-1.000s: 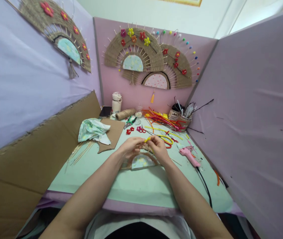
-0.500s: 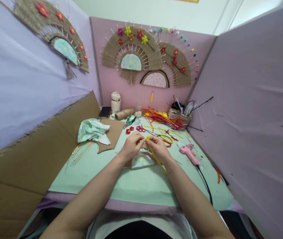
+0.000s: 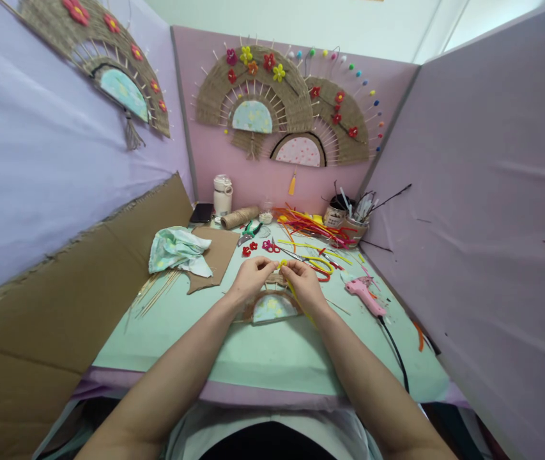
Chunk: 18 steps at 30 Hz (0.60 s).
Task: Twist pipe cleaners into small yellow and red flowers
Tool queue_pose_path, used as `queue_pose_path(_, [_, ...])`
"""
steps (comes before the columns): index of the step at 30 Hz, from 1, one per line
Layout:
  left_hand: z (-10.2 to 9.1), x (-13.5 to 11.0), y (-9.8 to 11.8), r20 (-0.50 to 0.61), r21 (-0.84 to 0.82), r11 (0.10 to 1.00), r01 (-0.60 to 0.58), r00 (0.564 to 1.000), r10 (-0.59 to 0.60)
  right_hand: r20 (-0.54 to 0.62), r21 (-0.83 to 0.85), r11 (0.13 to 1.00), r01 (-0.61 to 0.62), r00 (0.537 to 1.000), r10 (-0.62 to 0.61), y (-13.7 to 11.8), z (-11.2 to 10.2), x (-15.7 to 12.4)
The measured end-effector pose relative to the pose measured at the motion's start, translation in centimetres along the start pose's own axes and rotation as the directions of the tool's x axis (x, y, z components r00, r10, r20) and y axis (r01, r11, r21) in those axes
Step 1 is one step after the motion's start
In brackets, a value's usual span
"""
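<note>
A yellow pipe cleaner [image 3: 282, 262], curled into a small loop at its upper end, is pinched between both hands over the table. My left hand [image 3: 253, 276] is closed, with thumb and fingertips at the loop's left side. My right hand [image 3: 304, 282] is closed on its right side, and the tail runs down beneath the right palm and wrist. Under the hands lies a half-round fan piece with pale green floral cloth [image 3: 275, 307], partly covered by them. Beyond the fingers are red pipe-cleaner flowers [image 3: 250, 248] and scissors with yellow handles [image 3: 321, 264].
A pink glue gun [image 3: 367, 296] with a black cord lies to the right. Cardboard [image 3: 219, 252], crumpled cloth [image 3: 176, 250] and thin sticks [image 3: 160, 294] are at left. Behind stand a twine roll [image 3: 240, 218], a white bottle [image 3: 223, 195] and a pile of coloured pipe cleaners [image 3: 313, 225].
Both hands stay pinched on the yellow pipe cleaner and have shifted very slightly to the left. Its tail now shows less, tucked closer under the right wrist.
</note>
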<state>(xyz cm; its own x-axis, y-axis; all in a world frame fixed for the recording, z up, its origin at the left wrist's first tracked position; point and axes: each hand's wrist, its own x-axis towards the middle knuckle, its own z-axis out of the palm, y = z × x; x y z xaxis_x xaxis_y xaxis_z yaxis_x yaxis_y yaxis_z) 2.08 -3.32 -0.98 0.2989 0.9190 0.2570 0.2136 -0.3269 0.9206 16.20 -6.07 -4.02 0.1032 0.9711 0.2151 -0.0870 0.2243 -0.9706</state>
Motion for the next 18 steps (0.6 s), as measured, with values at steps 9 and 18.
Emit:
queue_pose_path(9, [0.2,0.5,-0.9,-0.012,-0.241,0.962,0.131,0.990,-0.138,0.006,0.072,0.997,-0.042,0.999,0.041,-0.6,0.5,-0.1])
queue_pose_path(18, [0.9,0.3,-1.5,0.031,-0.455,0.881,0.132,0.991,-0.132,-0.053,0.162,0.984,-0.079,0.995,0.088,-1.0,0.4,-0.2])
